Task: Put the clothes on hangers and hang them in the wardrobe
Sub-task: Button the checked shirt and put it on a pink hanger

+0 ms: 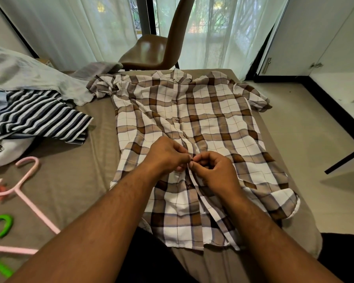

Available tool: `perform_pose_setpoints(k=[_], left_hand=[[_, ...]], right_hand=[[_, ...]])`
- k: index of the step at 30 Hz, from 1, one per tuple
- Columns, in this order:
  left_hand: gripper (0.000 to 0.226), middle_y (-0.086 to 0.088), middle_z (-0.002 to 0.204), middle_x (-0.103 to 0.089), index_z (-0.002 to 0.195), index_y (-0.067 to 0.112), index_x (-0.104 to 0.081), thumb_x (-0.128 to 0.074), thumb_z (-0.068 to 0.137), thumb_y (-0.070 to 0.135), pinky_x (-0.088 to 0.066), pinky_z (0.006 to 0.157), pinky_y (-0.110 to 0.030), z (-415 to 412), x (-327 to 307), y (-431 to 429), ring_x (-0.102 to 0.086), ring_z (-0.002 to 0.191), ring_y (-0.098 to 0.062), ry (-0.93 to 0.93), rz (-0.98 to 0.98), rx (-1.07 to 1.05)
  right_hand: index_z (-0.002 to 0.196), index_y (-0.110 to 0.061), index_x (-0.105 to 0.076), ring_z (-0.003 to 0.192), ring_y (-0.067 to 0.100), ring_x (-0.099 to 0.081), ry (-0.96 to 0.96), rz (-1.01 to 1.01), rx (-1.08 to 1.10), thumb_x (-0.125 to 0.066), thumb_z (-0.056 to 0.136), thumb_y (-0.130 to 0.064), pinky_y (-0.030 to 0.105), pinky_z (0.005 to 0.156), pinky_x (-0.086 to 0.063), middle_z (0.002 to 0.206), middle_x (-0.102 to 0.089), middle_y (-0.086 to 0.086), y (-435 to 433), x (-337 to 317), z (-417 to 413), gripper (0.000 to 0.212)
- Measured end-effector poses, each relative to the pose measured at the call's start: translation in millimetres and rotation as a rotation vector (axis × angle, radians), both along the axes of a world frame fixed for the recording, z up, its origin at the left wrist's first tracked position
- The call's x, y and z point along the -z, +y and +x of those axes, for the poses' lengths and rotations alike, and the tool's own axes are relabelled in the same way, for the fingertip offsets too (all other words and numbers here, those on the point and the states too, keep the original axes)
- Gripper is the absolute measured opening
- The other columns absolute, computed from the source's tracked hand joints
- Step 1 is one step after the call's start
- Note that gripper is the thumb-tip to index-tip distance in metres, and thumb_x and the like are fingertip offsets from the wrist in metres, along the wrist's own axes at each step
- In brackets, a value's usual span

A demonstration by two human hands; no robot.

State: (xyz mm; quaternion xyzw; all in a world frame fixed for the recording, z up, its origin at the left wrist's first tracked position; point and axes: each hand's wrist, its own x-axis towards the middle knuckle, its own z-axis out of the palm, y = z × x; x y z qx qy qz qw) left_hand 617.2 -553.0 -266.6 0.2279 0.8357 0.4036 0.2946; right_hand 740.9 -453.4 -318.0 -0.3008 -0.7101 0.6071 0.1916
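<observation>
1. Two bare forearms reach forward from the bottom edge over the bed (74,180), which is covered in a taupe sheet
2. The left hand (168,155) and right hand (214,170) meet at the front placket of the plaid shirt (219,119), fingertips almost touching; each hand is curled with thumb and forefinger pinching the shirt's edge at a button, partway down the row
3. The plaid shirt lies flat, front side up, on the bed, hem nearest the person and collar at the far edge; its short sleeves spread out to both sides, and the buttons above the hands look fastened
4. To the left, on the sheet, lies a pink hanger (27,193), with green hangers (0,222) at the frame's edge beside it
5. Farther left sits a heap of clothes: a striped garment (39,117) on top, and a pale grey garment (29,76) behind it
6. Beyond the bed stands a brown chair (151,50), in front of sheer white curtains (90,27)
7. At the far right is a white wardrobe door (315,33) with a metal handle
</observation>
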Motion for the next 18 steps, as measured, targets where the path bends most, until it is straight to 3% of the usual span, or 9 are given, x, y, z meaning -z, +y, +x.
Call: perform_pose_setpoints(k=[5,9,13,15,18], left_hand=[[0.006,-0.009,0.082,-0.075,0.083,0.013,-0.074,-0.079,0.086,0.01,-0.06,0.059,-0.022,0.3,0.1,2.2,-0.074,0.069,-0.015,0.014,0.007,-0.033],[0.014,-0.007,0.081,-0.074,0.088,0.015,-0.07,-0.08,0.083,0.008,-0.059,0.057,-0.022,1.1,-0.6,3.6,-0.072,0.065,-0.013,0.031,0.02,-0.026],[0.025,-0.006,0.082,-0.074,0.094,0.021,-0.066,-0.082,0.08,0.008,-0.064,0.067,-0.035,1.8,1.6,5.1,-0.074,0.071,-0.017,0.094,0.018,0.006],[0.03,-0.003,0.079,-0.074,0.097,0.023,-0.063,-0.082,0.079,0.008,-0.064,0.066,-0.034,2.1,2.5,5.0,-0.073,0.069,-0.014,0.113,0.032,0.011],[0.033,0.003,0.073,-0.072,0.1,0.023,-0.059,-0.082,0.08,0.01,-0.059,0.06,-0.022,4.5,2.9,5.7,-0.069,0.063,-0.006,0.16,0.031,0.057]], right_hand=[[0.098,-0.019,-0.071,0.076,0.012,-0.074,-0.003,-0.076,-0.041,-0.076,0.09,-0.018,0.018,0.059,-0.052,0.085,-0.077,0.003,2.1,-5.0,2.0,0.01],[0.101,-0.017,-0.071,0.075,0.018,-0.071,-0.012,-0.125,-0.062,-0.069,0.096,-0.02,0.029,0.063,-0.054,0.086,-0.077,0.005,4.0,-5.1,2.2,0.006],[0.1,-0.013,-0.072,0.074,0.022,-0.072,-0.027,-0.135,-0.045,-0.066,0.097,-0.019,0.036,0.063,-0.057,0.083,-0.077,0.008,4.5,-5.6,1.3,0.009],[0.097,-0.014,-0.073,0.073,0.021,-0.074,-0.036,-0.065,-0.018,-0.067,0.097,-0.019,0.036,0.062,-0.06,0.079,-0.077,0.006,3.1,-4.0,-0.1,0.007],[0.09,-0.023,-0.072,0.069,0.011,-0.073,-0.102,0.186,0.025,-0.068,0.095,-0.023,0.031,0.062,-0.061,0.075,-0.075,-0.002,1.0,4.4,-3.7,0.007]])
